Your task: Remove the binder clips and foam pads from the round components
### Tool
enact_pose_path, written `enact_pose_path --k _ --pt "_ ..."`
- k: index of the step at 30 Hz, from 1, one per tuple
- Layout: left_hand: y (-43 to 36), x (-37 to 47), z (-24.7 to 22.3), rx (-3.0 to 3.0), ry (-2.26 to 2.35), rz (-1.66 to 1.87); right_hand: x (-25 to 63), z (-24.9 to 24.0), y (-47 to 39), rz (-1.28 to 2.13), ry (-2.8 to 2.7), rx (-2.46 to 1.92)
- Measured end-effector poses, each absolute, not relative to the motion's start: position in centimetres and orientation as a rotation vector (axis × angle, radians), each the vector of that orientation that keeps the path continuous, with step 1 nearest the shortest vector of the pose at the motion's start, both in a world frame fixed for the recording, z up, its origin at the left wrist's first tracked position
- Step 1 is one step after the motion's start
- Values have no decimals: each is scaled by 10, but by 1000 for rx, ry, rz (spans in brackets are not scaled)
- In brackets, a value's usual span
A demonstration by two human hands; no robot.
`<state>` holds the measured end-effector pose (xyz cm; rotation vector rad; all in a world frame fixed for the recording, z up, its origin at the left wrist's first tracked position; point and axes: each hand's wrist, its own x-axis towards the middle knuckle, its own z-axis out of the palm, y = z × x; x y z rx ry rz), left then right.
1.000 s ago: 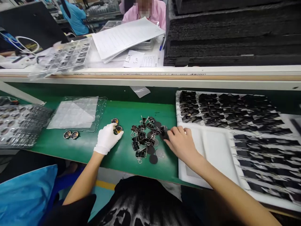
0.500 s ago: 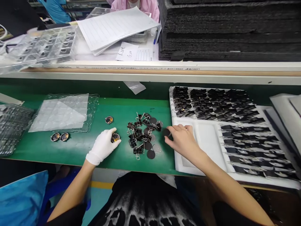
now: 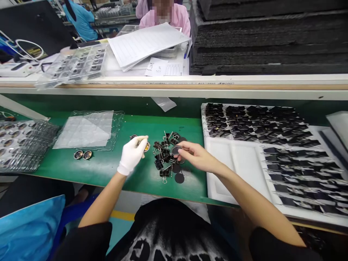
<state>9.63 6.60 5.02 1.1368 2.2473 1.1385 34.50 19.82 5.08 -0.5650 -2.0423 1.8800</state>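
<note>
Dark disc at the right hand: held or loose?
Held: the right hand pinches the dark disc by its edge, near the black binder clips.

A single head-worn camera looks forward and down, set above the wearer's black shirt (image 3: 174,230) at six o'clock. It faces across the green bench (image 3: 102,168), with the left hand (image 3: 131,153) and right hand (image 3: 196,156) near, around the centre. The white shelf (image 3: 174,92) crosses toward twelve; the far background (image 3: 115,13) at eleven is soft, apparently a workroom.
</note>
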Motion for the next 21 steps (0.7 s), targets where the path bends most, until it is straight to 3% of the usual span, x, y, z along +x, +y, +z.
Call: enact_pose_path --k 5,12,17,21 --pt "102 144 72 1218 1843 1186 330 49 189 1621 -1952 -607" --pt "120 182 73 1551 1696 1008 350 35 200 1338 -1877 -798" --pt "139 185 64 1636 1648 777 363 27 217 1473 -1844 -734" --pt "157 192 62 1902 1887 612 376 22 236 1704 -1582 -763"
